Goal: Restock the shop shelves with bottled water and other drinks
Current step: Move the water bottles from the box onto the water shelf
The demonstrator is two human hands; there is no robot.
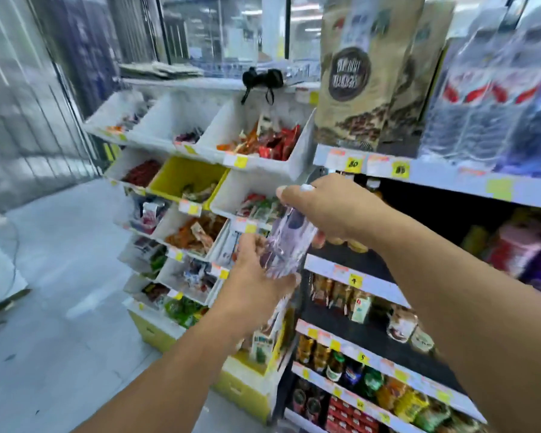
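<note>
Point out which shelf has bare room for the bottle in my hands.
The dark shelf behind the right hand looks bare between the small bottles at its front left and the pink packs. The lower drink shelves and snack bins are crowded.

Reaching forward with both arms, right hand [328, 210] gripping the top of a clear bottle [289, 245], left hand [256, 276] cupping its base.

A clear bottle [289, 242] with white cap, a yellow bin [181, 176], white bins [294, 164], yellow price tags [353, 164].
</note>
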